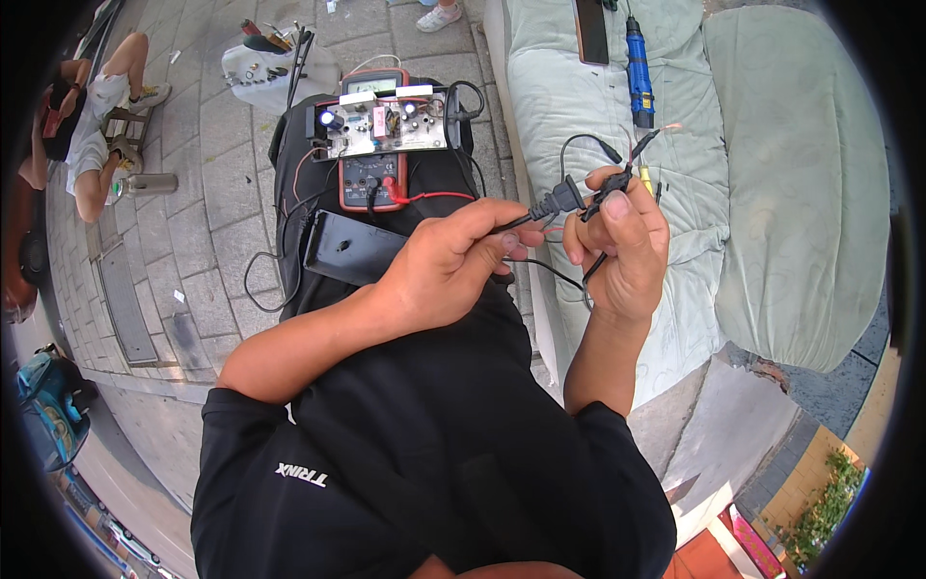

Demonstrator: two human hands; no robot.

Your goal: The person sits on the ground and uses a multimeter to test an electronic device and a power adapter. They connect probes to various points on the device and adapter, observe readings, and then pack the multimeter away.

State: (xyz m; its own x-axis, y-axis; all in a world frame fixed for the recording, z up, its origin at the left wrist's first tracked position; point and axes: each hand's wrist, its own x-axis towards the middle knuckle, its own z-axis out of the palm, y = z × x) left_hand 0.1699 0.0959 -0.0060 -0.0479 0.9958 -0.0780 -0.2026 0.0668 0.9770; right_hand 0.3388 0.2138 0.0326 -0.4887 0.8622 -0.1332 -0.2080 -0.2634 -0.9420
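Observation:
My left hand (453, 261) is closed on a black cable just behind its plug (558, 201), which points to the right. My right hand (625, 236) pinches a small black connector (606, 193) between thumb and fingers, with thin black leads running from it. The plug and the connector are close together in front of my chest; whether they touch I cannot tell. On my lap lies an exposed circuit board (362, 145) with capacitors and white heat-sink blocks. It rests across a red and grey multimeter (359, 179) with red and black leads. Nearer me is a black plastic casing (352, 248).
To the right, a pale green cushion (666, 280) bears a blue electric screwdriver (638, 72), a phone-like dark slab (590, 34) and a yellow-handled tool (645, 177). A cut white container (275, 75) of tools stands beyond my knees on the paving. A person (96, 145) sits at far left.

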